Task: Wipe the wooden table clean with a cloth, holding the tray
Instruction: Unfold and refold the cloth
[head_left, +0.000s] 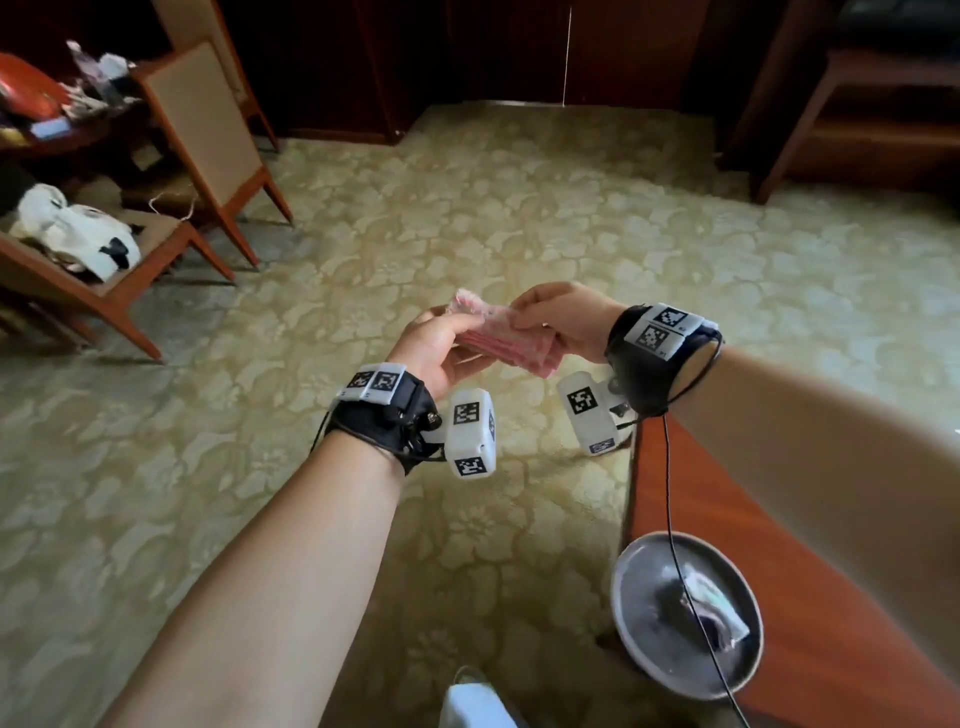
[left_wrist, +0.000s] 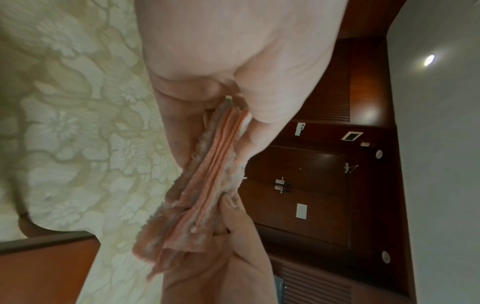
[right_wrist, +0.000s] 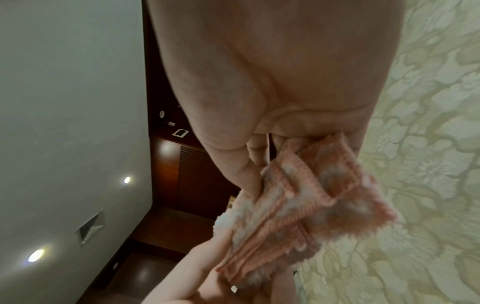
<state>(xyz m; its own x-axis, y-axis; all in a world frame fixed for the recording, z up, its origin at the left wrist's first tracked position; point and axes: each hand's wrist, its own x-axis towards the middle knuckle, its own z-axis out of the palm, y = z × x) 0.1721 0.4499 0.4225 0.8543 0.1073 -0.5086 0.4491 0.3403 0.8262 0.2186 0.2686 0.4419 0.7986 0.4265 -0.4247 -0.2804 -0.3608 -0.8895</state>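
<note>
Hands, left (head_left: 441, 343) and right (head_left: 563, 322), both pinch folded pink cloth (head_left: 498, 340), hiding its middle.

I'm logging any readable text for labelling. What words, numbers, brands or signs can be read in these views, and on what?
No text can be read.
Wrist bands on the left hand and right hand: square black-and-white marker patterns, with tiny marks beside them too small to read.
White camera blocks under the wrists: marker patterns only; a small label is blurred.
Packet in the tray: print too blurred to read.
Cloth: none.
</note>
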